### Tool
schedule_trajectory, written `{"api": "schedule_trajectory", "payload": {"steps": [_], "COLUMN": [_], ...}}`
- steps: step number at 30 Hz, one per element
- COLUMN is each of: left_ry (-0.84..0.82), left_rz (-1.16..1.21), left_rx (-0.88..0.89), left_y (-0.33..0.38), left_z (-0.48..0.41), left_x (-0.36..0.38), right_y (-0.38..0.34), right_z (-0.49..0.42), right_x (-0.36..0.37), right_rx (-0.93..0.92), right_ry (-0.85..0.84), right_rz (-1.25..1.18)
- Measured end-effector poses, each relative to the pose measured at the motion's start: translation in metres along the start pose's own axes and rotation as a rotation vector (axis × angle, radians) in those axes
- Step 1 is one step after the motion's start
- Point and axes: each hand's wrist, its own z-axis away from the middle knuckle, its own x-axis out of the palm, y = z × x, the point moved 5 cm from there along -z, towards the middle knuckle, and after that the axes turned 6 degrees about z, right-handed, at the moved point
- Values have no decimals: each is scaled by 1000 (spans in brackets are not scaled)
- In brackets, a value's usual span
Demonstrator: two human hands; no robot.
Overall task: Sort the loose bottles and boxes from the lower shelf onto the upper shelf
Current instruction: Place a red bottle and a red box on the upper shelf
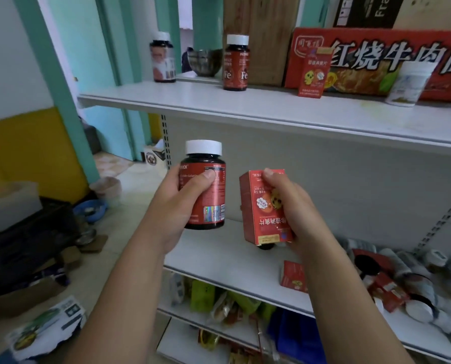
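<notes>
Nearest the camera, both hands are full. The left hand [185, 203] wraps a dark bottle [215, 200] with a red label and white cap, thumb across the front. The right hand [290, 206] grips a small red box [258, 211], thumb at its top edge and fingers behind. The bottle stands upright, its long axis vertical and cap up. The box also stands on end but leans a little, and its print reads upside down. Both are held clear above the lower shelf [219, 253], side by side with a gap between them. On that lower shelf another red box [294, 277] lies just below the right wrist, and a loose heap of bottles and boxes [402, 282] fills the right end, well apart from the left hand. The relation that matters is upward and away: the upper shelf [245, 109] lies above and beyond both hands. A matching red-labelled bottle [235, 63] stands there, almost straight above the held one and nearer the left hand. A matching red box [314, 73] stands upright further right, on the right hand's side. So each hand probably needs a plain lift to its own partner, and the box likely wants turning over first. Past these, a white tub [408, 84] and a large red carton [376, 61] sit to the right, and another dark bottle [163, 57] stands at the far left end.
</notes>
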Motion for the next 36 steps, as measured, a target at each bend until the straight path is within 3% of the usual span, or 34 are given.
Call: {"api": "schedule_trajectory", "payload": {"steps": [10, 14, 20, 29, 33, 36], "left_ry": [50, 9, -52, -164, -222, -294], "left_rz": [30, 57, -14, -245, -537, -610], "left_rx": [164, 171, 236, 297, 189, 123], "left_y": [90, 111, 151, 191, 184, 182], "left_z": [-12, -38, -94, -201, -242, -256], "left_x": [-25, -49, -96, -142, -145, -139], "right_y": [-78, -108, -142, -192, -209, -218], "right_z": [4, -8, -53, -121, -144, -161], "right_x": [46, 77, 120, 155, 156, 151], "right_rx": [-192, -286, -385, -450, -394, -328], "right_ry": [-29, -106, -41, 57, 24, 9], "right_rz": [-102, -130, -55, 138, 459, 612]}}
